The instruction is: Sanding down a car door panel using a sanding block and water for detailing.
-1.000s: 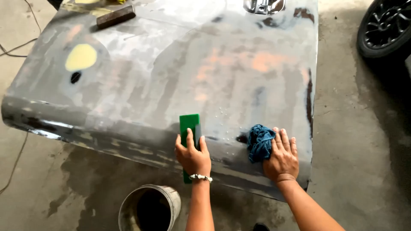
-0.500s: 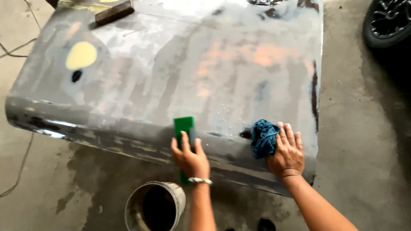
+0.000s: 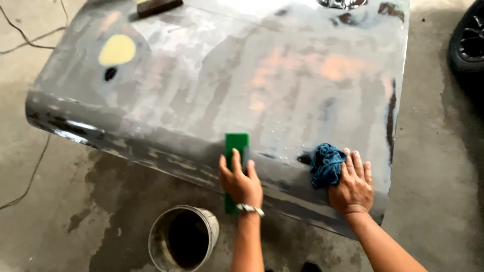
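My left hand [image 3: 241,180] presses a long green sanding block [image 3: 236,144] against the near edge of a large grey sanded car body panel [image 3: 212,75]; a metal bracelet sits on that wrist. My right hand [image 3: 353,184] lies flat on the panel further right, with a crumpled blue rag [image 3: 326,164] under its fingers. The panel surface looks wet, with patches of yellow filler [image 3: 117,50] and bare orange-pink spots.
A round bucket [image 3: 183,238] stands on the wet concrete floor below my left arm. A dark block [image 3: 159,6] lies on the panel's far edge. A car tyre [image 3: 466,43] is at the right edge. Cables [image 3: 25,38] run across the floor at left.
The green block under my left hand has slid slightly along the panel's near edge. My right hand with the rag has stayed in about the same spot. The view has shifted a little.
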